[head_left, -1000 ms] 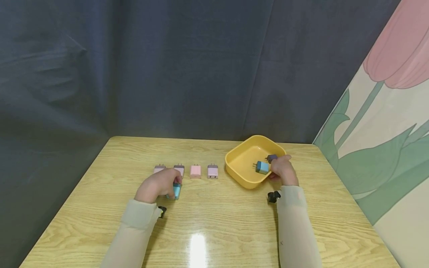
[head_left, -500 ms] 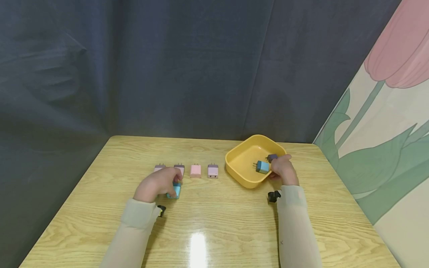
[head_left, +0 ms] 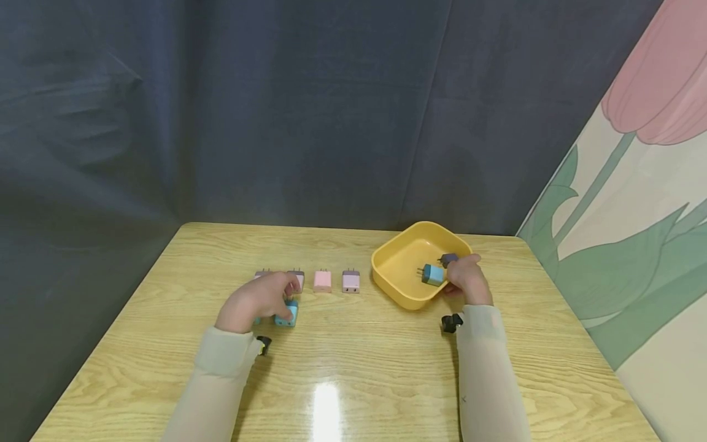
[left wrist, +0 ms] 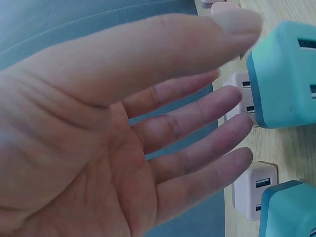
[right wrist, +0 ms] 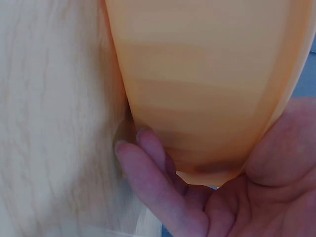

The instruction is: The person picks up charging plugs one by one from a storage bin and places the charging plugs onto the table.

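Observation:
My left hand (head_left: 254, 302) hovers around a light-blue wall charger (head_left: 286, 314) on the table, thumb and fingers spread. In the left wrist view that charger (left wrist: 284, 74) sits just past the thumb tip, with nothing between the fingers. A second blue charger (left wrist: 291, 212) stands beside it, mostly hidden by the hand in the head view. My right hand (head_left: 468, 281) grips the near right corner of a yellow plastic bin (head_left: 399, 296), thumb at the rim and fingers under the outer wall. Inside the bin are a blue charger (head_left: 433, 275) and a dark purple one (head_left: 448, 259).
Behind the blue chargers runs a row with a pink charger (head_left: 323, 281), a lilac charger (head_left: 350, 282) to its right, and two more lilac ones partly behind my left hand. A dark curtain (head_left: 309, 123) hangs along the table's back edge.
My left thumb and fingers have loosened from the blue charger and drawn slightly to the left, leaving it on the table. The right hand and bin stay put.

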Demonstrator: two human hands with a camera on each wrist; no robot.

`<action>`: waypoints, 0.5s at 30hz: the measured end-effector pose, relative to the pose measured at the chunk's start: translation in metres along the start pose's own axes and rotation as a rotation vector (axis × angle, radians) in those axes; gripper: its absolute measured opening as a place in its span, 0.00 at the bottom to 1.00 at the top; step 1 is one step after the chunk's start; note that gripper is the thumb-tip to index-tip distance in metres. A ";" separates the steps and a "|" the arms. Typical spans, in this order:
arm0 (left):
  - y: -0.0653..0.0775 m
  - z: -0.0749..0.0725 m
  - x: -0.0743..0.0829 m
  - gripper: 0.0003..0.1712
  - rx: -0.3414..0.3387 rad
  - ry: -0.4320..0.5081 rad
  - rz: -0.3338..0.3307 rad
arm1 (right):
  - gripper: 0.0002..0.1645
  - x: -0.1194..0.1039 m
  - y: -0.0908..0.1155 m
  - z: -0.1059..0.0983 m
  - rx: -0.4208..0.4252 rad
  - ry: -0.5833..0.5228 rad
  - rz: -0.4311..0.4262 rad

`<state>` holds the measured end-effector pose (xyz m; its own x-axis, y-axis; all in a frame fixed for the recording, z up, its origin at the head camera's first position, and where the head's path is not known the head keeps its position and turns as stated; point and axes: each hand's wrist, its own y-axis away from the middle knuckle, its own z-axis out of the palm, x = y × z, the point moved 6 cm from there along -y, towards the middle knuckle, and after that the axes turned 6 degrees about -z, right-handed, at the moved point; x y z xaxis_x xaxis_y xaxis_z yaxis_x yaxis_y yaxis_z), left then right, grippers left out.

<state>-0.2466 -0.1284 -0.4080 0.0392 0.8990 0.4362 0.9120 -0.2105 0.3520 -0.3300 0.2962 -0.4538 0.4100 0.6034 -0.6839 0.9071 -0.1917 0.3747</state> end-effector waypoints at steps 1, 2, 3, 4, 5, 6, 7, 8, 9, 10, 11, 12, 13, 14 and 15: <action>0.000 0.000 0.001 0.29 0.002 0.000 -0.001 | 0.44 0.000 0.000 0.000 -0.003 0.000 -0.003; 0.000 0.000 0.001 0.28 0.005 -0.003 0.000 | 0.44 0.000 -0.001 0.000 -0.004 -0.002 -0.005; 0.000 0.000 0.001 0.28 0.008 -0.006 0.001 | 0.44 0.000 -0.001 0.000 -0.006 -0.002 -0.007; 0.000 -0.001 0.002 0.27 0.011 -0.013 0.006 | 0.44 0.000 -0.001 0.000 -0.006 -0.003 -0.008; 0.000 -0.001 0.002 0.27 0.015 -0.019 0.009 | 0.44 0.000 -0.001 0.000 -0.008 -0.003 -0.009; 0.000 -0.001 0.003 0.27 0.018 -0.022 0.010 | 0.45 0.000 -0.002 0.000 -0.008 -0.003 -0.009; 0.000 -0.001 0.003 0.27 0.020 -0.028 0.014 | 0.45 0.001 -0.002 0.000 -0.010 -0.003 -0.009; 0.000 -0.001 0.004 0.26 0.021 -0.031 0.017 | 0.44 0.001 -0.002 0.000 -0.009 -0.004 -0.011; 0.000 -0.001 0.005 0.27 0.023 -0.034 0.023 | 0.43 0.001 -0.003 0.000 -0.006 -0.006 -0.013; 0.000 -0.001 0.006 0.28 0.024 -0.033 0.029 | 0.43 0.001 -0.003 0.000 -0.003 -0.006 -0.015; 0.000 -0.002 0.007 0.29 0.024 -0.029 0.036 | 0.43 0.001 -0.003 0.000 -0.005 -0.006 -0.016; 0.000 -0.002 0.009 0.30 0.027 -0.028 0.044 | 0.43 0.001 -0.003 0.000 -0.006 -0.004 -0.018; -0.001 -0.002 0.011 0.30 0.035 -0.035 0.059 | 0.43 0.001 -0.004 0.000 -0.006 -0.004 -0.020; -0.002 -0.002 0.013 0.30 0.043 -0.035 0.075 | 0.43 0.001 -0.004 0.000 -0.003 -0.003 -0.021; -0.004 -0.001 0.017 0.31 0.051 -0.036 0.095 | 0.44 0.002 -0.004 0.000 -0.004 -0.001 -0.021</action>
<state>-0.2497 -0.1132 -0.4011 0.1407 0.8894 0.4350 0.9228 -0.2769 0.2678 -0.3331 0.2977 -0.4567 0.3913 0.6066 -0.6921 0.9150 -0.1760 0.3631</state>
